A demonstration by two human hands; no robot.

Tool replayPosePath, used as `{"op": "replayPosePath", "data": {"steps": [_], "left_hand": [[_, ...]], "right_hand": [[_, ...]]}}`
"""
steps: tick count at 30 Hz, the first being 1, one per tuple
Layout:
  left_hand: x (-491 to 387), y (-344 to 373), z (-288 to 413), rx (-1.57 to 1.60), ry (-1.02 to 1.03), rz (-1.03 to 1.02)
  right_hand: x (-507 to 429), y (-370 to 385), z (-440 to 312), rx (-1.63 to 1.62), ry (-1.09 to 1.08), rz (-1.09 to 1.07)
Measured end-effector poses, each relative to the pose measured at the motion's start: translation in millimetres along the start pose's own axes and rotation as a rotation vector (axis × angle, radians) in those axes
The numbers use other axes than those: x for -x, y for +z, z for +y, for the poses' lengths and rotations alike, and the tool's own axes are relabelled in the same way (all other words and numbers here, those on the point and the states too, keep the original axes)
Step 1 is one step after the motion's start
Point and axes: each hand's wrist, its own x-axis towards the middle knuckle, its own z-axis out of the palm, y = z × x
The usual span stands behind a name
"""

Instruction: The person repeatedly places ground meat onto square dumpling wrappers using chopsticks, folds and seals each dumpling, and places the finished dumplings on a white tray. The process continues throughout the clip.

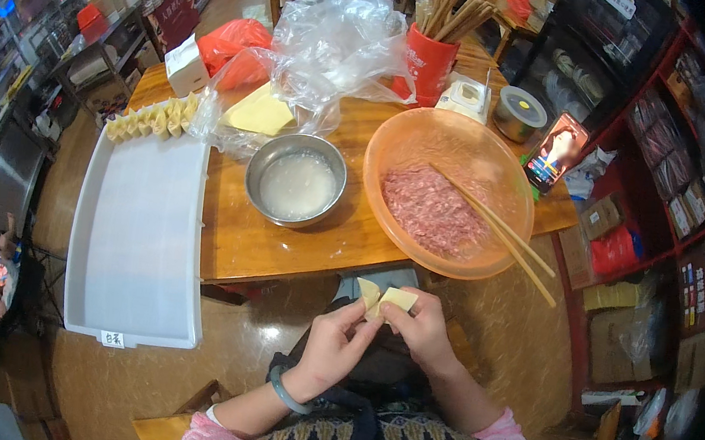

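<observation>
Between my two hands, just off the table's near edge, is a partly folded yellow dumpling wrapper [398, 299]. My left hand [339, 339] pinches its left side between thumb and fingertips; my right hand [422, 326] grips the other side, thumb on top. Any filling inside is hidden. Beyond them stands an orange plastic basin [508, 172] with raw minced meat [429, 209] and a pair of wooden chopsticks [501, 227] resting over its rim. A steel bowl [252, 186] of cloudy whitish liquid [298, 184] is left of it. Folded dumplings [155, 119] line the far end of a white plastic tray [143, 229].
Yellow wrapper sheets [260, 110] lie by a clear plastic bag [340, 42]. Behind are a red bag [232, 43], a red bucket [427, 65] of wooden sticks, a wipes pack [464, 99] and a lidded steel container [520, 112]. A lit phone [556, 153] leans at the table's right edge.
</observation>
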Motion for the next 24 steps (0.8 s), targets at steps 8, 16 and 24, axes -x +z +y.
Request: {"op": "replayPosePath", "data": {"steps": [8,16,24], "left_hand": [[-1.7,2.3,2.8,-0.403,0.406,0.174],[0.8,1.9,4.0,-0.135,0.367,0.135],[8.0,-30.9,-2.1,0.867,-0.370,-0.425]], "right_hand": [[-8.9,-2.8,-0.3,-0.571,0.164,-0.183],[2.1,-1.0,-8.9,-0.199,0.014,-0.074],[10.4,-14.7,-16.4,0.214,-0.212,-0.310]]}}
